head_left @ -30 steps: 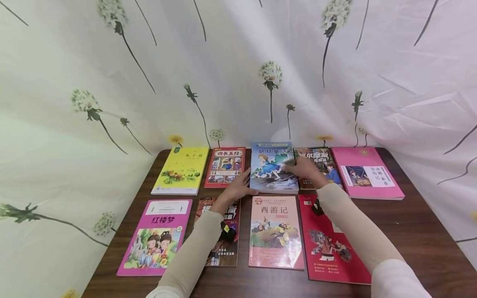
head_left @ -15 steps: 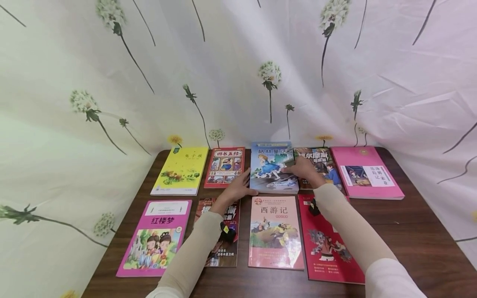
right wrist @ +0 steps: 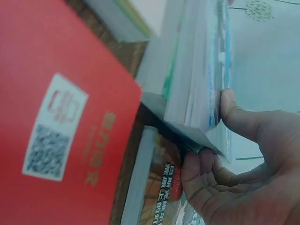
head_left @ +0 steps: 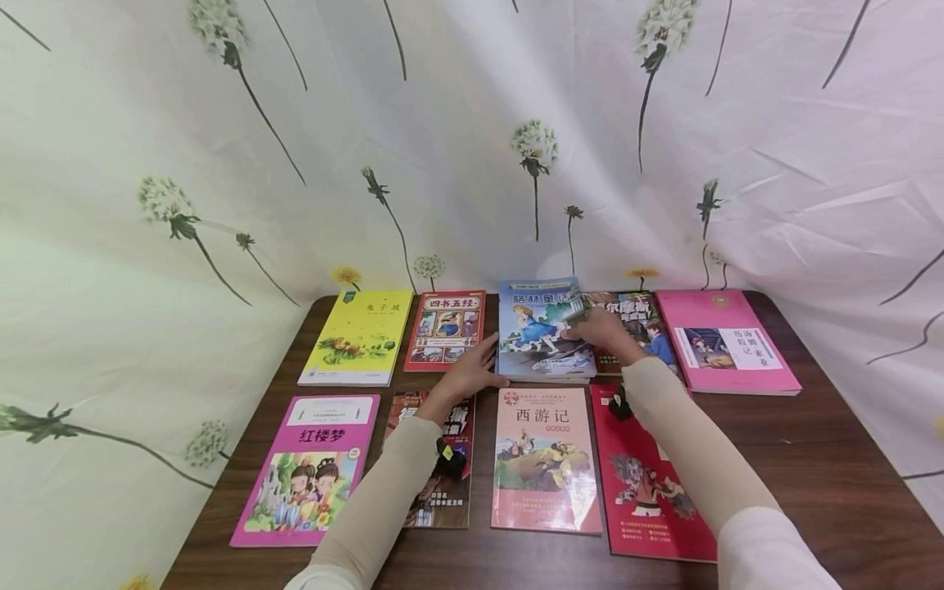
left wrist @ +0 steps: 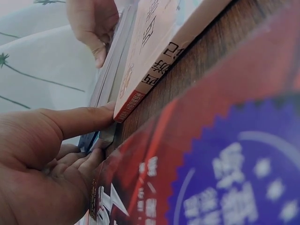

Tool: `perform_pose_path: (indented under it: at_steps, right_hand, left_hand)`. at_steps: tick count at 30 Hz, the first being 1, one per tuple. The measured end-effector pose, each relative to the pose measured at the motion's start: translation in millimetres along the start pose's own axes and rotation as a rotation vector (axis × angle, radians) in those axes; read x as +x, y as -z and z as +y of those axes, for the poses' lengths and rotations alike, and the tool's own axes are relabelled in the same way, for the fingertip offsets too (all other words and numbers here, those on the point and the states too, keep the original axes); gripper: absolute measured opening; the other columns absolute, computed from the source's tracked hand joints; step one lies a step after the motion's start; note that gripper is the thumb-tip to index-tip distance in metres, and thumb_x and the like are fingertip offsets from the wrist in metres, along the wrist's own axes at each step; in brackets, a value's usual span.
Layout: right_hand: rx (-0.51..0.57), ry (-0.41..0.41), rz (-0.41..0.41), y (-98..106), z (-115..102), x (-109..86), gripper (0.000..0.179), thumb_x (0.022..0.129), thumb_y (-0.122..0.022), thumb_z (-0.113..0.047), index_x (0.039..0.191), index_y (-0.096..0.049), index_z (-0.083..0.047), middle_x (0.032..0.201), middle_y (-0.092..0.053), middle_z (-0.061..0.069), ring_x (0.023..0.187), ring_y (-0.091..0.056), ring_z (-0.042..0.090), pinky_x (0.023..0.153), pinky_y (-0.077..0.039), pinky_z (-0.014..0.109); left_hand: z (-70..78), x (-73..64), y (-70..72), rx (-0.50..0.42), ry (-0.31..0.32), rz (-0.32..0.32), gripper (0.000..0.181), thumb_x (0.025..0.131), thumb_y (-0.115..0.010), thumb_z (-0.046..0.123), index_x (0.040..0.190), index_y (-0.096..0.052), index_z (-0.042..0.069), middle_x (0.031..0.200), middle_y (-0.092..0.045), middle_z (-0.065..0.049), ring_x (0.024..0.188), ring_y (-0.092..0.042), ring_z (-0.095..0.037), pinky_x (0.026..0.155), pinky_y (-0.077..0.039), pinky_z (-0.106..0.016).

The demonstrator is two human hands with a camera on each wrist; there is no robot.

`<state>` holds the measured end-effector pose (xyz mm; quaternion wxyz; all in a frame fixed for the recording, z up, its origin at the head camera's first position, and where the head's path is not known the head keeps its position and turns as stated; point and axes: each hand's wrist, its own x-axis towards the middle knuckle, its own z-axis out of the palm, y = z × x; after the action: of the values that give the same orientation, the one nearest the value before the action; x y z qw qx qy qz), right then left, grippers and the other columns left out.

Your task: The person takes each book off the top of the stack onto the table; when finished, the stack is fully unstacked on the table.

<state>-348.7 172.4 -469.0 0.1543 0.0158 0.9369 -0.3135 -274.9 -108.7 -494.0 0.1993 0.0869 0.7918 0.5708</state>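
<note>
A blue picture-covered book (head_left: 537,324) lies in the middle of the back row, on top of at least one other book whose edge shows beneath it. My right hand (head_left: 606,332) pinches its right side; in the right wrist view the thumb is on the cover and the fingers (right wrist: 201,173) are under the pages. At the front left corner of this stack, my left hand (head_left: 468,374) rests with the thumb (left wrist: 84,121) stretched along the front edge and the other fingers against the left side. A pale pink book (head_left: 547,459) lies just in front, close to that thumb.
More books flank the stack on the brown table (head_left: 833,475): yellow (head_left: 357,338), red comic-style (head_left: 445,332), dark (head_left: 652,336) and bright pink (head_left: 726,340). In the front row lie a magenta-edged book (head_left: 306,471), a dark one (head_left: 450,508) and a red one (head_left: 649,524). A flowered cloth (head_left: 457,164) hangs behind.
The blue book has shifted slightly right and turned a little, so the book beneath shows more at its front. My right hand moved with it; the left hand stayed put.
</note>
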Motion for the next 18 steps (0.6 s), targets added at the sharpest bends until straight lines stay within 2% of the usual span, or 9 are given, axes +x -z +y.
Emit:
perform_pose_path:
  at_steps: [3,5,8,12,13,16,18]
  right_hand:
    - [0.088,-0.040,-0.032,2,1,1.7,0.071,0.099,-0.075,-0.037,0.143,-0.055,0.015,0.138,-0.060,0.029,0.109,-0.055,0.034,0.102,-0.052,0.050]
    - [0.140,-0.034,-0.042,4,4,3.2,0.076,0.100,-0.074,-0.035,0.152,-0.047,0.013,0.159,-0.047,0.028,0.121,-0.054,0.035,0.115,-0.048,0.053]
    - [0.218,-0.034,-0.037,8,10,3.0,0.068,0.100,-0.073,-0.029,0.148,-0.050,0.013,0.145,-0.054,0.027,0.113,-0.054,0.034,0.112,-0.049,0.051]
    - [0.288,-0.065,-0.008,14,17,-0.9,0.055,0.098,-0.071,-0.022,0.136,-0.056,0.015,0.116,-0.056,0.020,0.097,-0.051,0.031,0.096,-0.050,0.045]
    - [0.302,-0.073,0.000,15,19,-2.2,0.057,0.098,-0.071,-0.021,0.139,-0.054,0.016,0.122,-0.056,0.021,0.100,-0.052,0.030,0.098,-0.050,0.045]
    - [0.329,-0.076,0.006,18,22,-6.3,0.054,0.098,-0.072,-0.020,0.136,-0.057,0.016,0.124,-0.059,0.023,0.099,-0.055,0.029,0.095,-0.052,0.042]
    - [0.341,-0.071,0.018,20,22,-8.9,0.044,0.097,-0.072,-0.019,0.125,-0.063,0.014,0.117,-0.061,0.022,0.095,-0.056,0.028,0.089,-0.052,0.039]
  left_hand:
    - [0.2,-0.3,-0.2,0.006,-0.006,0.003,0.098,0.094,-0.073,-0.008,0.172,-0.017,0.012,0.180,-0.014,-0.012,0.163,-0.025,-0.036,0.124,-0.043,-0.052]
    - [-0.5,-0.1,-0.4,0.013,-0.010,0.001,0.099,0.094,-0.073,-0.008,0.172,-0.016,0.010,0.180,-0.014,-0.013,0.163,-0.026,-0.037,0.123,-0.044,-0.051]
    - [-0.8,-0.6,-1.0,0.028,-0.017,0.001,0.098,0.095,-0.073,-0.008,0.172,-0.015,0.009,0.179,-0.015,-0.015,0.162,-0.027,-0.038,0.121,-0.046,-0.051]
    - [1.0,-1.5,-1.3,0.049,-0.011,0.017,0.096,0.095,-0.073,-0.007,0.172,-0.017,0.010,0.179,-0.018,-0.015,0.161,-0.031,-0.038,0.119,-0.048,-0.050]
    - [1.8,-1.3,-1.8,0.059,-0.005,0.023,0.097,0.095,-0.074,-0.006,0.172,-0.018,0.010,0.178,-0.018,-0.014,0.160,-0.032,-0.037,0.118,-0.049,-0.049]
    - [4.2,-0.7,-3.9,0.091,0.008,0.039,0.097,0.094,-0.076,-0.005,0.172,-0.020,0.010,0.178,-0.020,-0.014,0.158,-0.036,-0.037,0.116,-0.052,-0.048]
    - [6.3,-0.3,-5.6,0.111,0.015,0.047,0.097,0.094,-0.077,-0.004,0.172,-0.020,0.011,0.178,-0.021,-0.014,0.157,-0.038,-0.037,0.115,-0.053,-0.047]
